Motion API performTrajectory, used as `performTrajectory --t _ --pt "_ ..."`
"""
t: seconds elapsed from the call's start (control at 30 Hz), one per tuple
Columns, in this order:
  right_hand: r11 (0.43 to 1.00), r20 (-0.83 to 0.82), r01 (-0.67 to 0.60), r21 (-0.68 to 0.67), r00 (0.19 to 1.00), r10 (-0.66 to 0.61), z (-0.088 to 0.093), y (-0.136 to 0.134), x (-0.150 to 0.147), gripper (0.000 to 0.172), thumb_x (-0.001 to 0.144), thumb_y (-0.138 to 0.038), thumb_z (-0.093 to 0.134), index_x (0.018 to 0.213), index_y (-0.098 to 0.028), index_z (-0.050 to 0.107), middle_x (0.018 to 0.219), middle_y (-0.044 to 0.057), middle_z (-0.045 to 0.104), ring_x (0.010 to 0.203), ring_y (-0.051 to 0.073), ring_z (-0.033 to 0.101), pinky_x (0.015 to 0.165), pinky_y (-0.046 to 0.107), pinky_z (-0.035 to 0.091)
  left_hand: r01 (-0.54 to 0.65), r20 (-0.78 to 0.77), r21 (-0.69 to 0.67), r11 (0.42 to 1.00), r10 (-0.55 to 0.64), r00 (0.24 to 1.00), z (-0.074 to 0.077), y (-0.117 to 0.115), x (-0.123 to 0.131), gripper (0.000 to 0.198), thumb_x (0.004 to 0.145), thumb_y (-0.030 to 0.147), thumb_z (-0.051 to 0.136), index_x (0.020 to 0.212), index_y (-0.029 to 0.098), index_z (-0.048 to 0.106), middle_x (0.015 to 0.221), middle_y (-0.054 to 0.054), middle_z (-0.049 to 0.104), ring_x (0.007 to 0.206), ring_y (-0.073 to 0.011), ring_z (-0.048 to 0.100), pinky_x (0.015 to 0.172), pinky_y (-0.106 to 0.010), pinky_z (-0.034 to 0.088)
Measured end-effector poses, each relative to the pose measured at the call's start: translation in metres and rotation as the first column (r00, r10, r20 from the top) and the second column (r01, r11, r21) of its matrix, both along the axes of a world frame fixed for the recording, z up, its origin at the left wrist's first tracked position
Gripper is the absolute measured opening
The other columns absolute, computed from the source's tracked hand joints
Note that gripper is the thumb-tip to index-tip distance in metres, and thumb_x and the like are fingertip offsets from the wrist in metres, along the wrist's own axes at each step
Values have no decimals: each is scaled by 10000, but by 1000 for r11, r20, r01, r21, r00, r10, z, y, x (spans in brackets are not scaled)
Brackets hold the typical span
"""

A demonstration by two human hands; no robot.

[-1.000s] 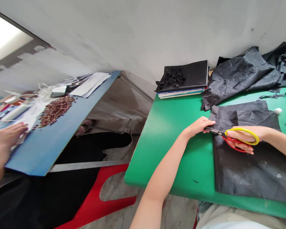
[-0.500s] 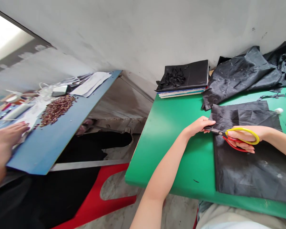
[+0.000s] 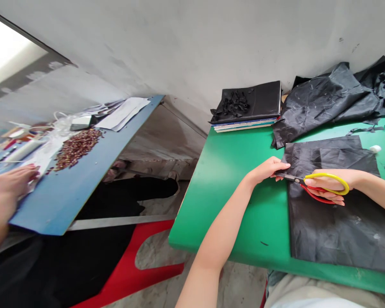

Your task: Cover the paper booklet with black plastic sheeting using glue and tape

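My right hand (image 3: 327, 187) is closed round the handles of a pair of scissors (image 3: 332, 176), one loop yellow and the other red. Their blades point left, toward my left hand (image 3: 271, 167), at the edge of a piece of thin black fabric (image 3: 327, 154). Thumb and fingers of my left hand pinch the fabric's left edge, right beside the blade tips. Under my right hand and toward my body lies more black fabric (image 3: 333, 239), flat on the green table (image 3: 231, 192). Whether the two areas are one piece I cannot tell.
Stacked books (image 3: 247, 124) at the back carry black scraps (image 3: 235, 102). A crumpled heap of black fabric (image 3: 330, 98) lies against the wall. On the left, another person's hand (image 3: 13, 184) rests over a blue table (image 3: 83, 184) with a pile of reddish-brown beans (image 3: 78, 147). A red stool (image 3: 141, 273) stands between.
The red handle has moved up slightly toward the yellow one, so the scissors are a little more closed. My left hand keeps its place on the fabric.
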State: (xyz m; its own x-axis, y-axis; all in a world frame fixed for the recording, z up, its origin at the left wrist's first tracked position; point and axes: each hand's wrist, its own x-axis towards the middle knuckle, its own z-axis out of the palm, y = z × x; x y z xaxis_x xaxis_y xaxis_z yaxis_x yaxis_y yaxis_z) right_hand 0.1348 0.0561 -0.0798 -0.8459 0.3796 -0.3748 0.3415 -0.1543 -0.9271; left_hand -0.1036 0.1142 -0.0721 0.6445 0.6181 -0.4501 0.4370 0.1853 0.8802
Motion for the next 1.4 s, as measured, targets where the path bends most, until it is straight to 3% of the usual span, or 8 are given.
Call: performTrajectory --t 0.3,0.73,1.07,1.27,1.4 --pt "1000 10 8 10 1000 -8 2 -1 0 685 1014 -617 269 529 -174 459 398 29 519 354 90 483 370 211 316 11 50 -6 1000 -10 999 -7 3 -2 470 762 521 590 503 129 613 455 -15 582 411 -61 461 460 -212 297" --pt "995 96 94 -31 991 -90 18 -5 -4 631 927 -749 360 724 -170 507 418 -4 535 355 102 503 401 197 420 60 101 -14 998 -59 993 -7 4 -5 451 776 500 614 583 104 711 520 -37 649 452 -50 439 480 -203 308" --pt "994 24 101 -35 995 -100 14 -4 -5 642 926 -755 359 666 -184 498 389 -16 507 346 98 469 411 212 385 72 95 -5 997 -71 993 -6 4 -3 479 791 534 603 618 104 726 555 -46 668 489 -62 459 489 -203 327" --pt "997 -37 81 -8 996 -81 -1 -3 -2 612 979 -675 334 634 -194 491 393 -4 519 380 112 493 447 230 374 71 79 -4 997 -70 994 -6 3 -3 501 769 567 614 644 97 737 563 -47 671 499 -65 469 493 -201 337" --pt "998 12 55 39 998 -56 -6 -2 -1 627 998 -645 300 597 -194 473 385 -6 506 364 101 473 444 226 372 78 68 3 997 -78 995 -7 4 -3 507 777 564 593 633 97 731 567 -49 667 488 -61 442 492 -209 320"
